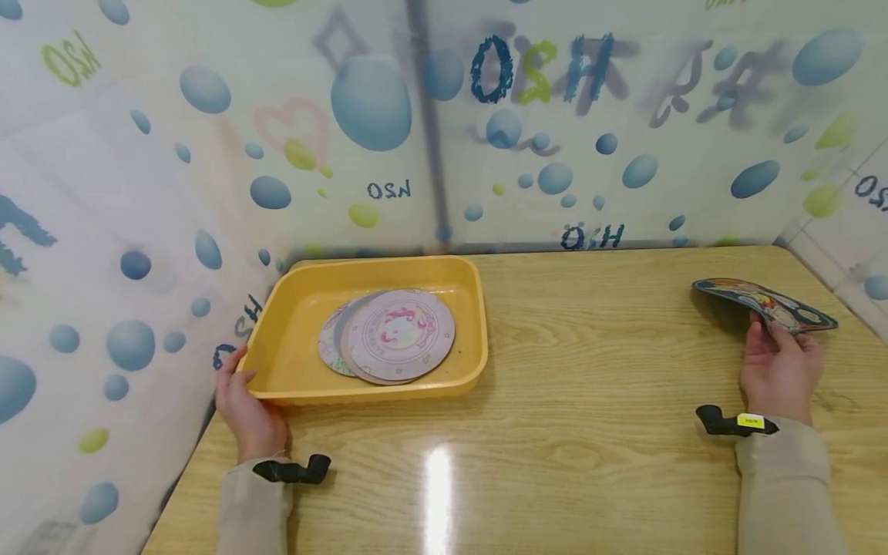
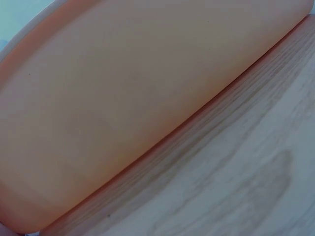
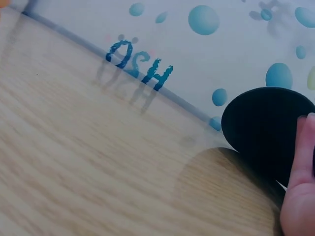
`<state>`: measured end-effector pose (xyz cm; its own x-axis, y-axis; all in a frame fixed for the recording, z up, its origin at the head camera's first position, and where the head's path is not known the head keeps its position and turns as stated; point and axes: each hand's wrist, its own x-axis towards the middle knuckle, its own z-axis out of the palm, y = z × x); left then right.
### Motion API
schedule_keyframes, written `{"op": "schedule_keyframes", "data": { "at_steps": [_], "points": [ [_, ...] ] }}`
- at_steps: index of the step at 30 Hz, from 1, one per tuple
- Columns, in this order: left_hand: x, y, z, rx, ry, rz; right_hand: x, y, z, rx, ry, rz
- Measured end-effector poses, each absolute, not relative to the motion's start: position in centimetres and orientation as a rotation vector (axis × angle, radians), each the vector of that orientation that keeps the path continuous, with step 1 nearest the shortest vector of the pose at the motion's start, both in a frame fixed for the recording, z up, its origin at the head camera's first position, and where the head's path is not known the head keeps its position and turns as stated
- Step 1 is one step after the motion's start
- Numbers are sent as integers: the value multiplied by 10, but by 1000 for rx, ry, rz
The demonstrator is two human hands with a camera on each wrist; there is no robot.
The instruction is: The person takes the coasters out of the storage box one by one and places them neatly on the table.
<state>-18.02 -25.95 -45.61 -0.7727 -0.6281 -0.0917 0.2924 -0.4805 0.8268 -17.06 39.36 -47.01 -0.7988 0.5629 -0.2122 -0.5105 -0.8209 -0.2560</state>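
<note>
A yellow plastic tray [image 1: 375, 391] sits at the table's back left; in the left wrist view its outer wall [image 2: 123, 98] fills the frame. Inside lie overlapping round printed discs [image 1: 401, 333], the top one pink. My left hand [image 1: 237, 370] holds the tray's near left corner, thumb on the rim. At the right, my right hand [image 1: 777, 330] pinches another round disc [image 1: 763, 302] with a colourful print, lifted off the table and bent. In the right wrist view its black underside [image 3: 266, 123] shows with a finger [image 3: 300, 162] on it.
The wooden table [image 1: 590, 385] is walled on the left and at the back by a bubble-print curtain [image 1: 375, 108]. The table's right edge lies just beyond the right hand. Black wrist-camera mounts [image 1: 721, 422] sit on both sleeves.
</note>
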Motion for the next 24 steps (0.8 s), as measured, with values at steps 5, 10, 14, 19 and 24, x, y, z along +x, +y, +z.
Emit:
{"op": "schedule_keyframes", "data": {
  "at_steps": [5,10,14,19,24],
  "points": [
    [-181,-259,-455,540,-1145,-2257,-171,395,-472,-325,-395,2603],
    [-181,-260,-456,561,-1160,-2254,-171,396,-474,-278,-501,2663],
    [-179,-260,-455,538,-1156,-2258,-172,398,-474,-282,-495,2675],
    [-179,-259,-456,509,-1148,-2265,-174,401,-474,-315,-458,2667],
    [-179,-260,-456,542,-1146,-2260,-175,403,-478,-275,-457,2704]
  ]
}}
